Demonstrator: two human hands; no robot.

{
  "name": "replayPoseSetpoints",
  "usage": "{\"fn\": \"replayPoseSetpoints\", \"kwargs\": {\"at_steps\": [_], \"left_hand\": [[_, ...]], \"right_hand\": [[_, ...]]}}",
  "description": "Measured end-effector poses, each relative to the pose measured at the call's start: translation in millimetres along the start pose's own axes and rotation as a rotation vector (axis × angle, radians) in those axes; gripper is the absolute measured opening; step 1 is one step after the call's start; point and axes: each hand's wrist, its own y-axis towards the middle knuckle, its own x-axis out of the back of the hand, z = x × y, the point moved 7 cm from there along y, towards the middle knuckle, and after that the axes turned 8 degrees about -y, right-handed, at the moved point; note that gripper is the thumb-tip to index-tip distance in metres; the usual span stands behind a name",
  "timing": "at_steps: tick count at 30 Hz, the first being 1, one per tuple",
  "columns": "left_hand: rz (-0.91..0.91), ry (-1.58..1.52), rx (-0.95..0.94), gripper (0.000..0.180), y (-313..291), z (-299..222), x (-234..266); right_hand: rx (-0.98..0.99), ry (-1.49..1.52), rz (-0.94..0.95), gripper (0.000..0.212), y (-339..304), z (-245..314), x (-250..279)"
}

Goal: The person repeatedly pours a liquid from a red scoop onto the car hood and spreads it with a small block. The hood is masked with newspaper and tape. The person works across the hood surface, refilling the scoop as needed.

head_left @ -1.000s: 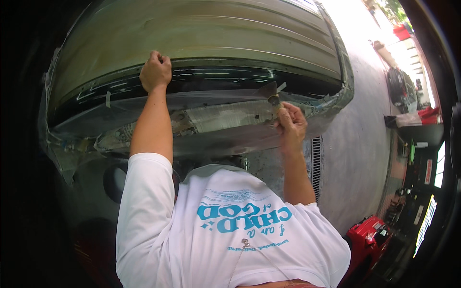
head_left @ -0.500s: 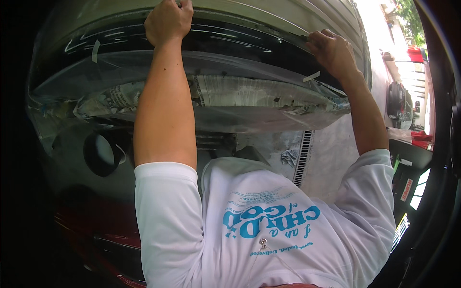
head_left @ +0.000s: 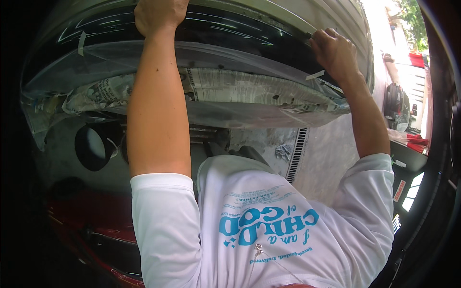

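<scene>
I judge the step in hand as working along the seam between the vehicle's glossy black strip [head_left: 230, 33] and pale ribbed panel [head_left: 317, 12], ahead of me. My right hand [head_left: 334, 55] is curled closed around what seems a dark-tipped tool [head_left: 308, 35], mostly hidden; my left hand [head_left: 161, 14] is cut off above, its hold impossible to tell. Continuing calls for light pressure, clear of the tape tab [head_left: 315, 75]; open floor [head_left: 329, 153] lies below right.

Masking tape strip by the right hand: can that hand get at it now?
Likely yes: the masking tape strip lies close below the right hand in view, nothing visible between, though the curled grip seems occupied by a scraper.
</scene>
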Motion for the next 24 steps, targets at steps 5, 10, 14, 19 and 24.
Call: {"fn": "replayPoseSetpoints", "kwargs": {"at_steps": [5, 10, 14, 19, 24], "left_hand": [[-0.021, 0.005, -0.048, 0.035, 2, -3, -6], [-0.044, -0.026, -0.060, 0.039, 6, 4, -4], [0.035, -0.015, 0.011, 0.039, 3, -5, -4], [0.009, 0.018, 0.015, 0.038, 1, -5, -2], [-0.064, 0.018, -0.040, 0.037, -6, -11, 0]], "right_hand": [[0.208, -0.004, 0.117, 0.019, 54, -11, 3], [0.215, 0.255, 0.229, 0.021, 58, -37, -4], [0.082, 0.067, 0.023, 0.022, 8, -21, -2], [-0.006, -0.007, 0.012, 0.021, -3, -9, -3], [0.025, -0.111, 0.032, 0.021, 9, 8, 3]]}}
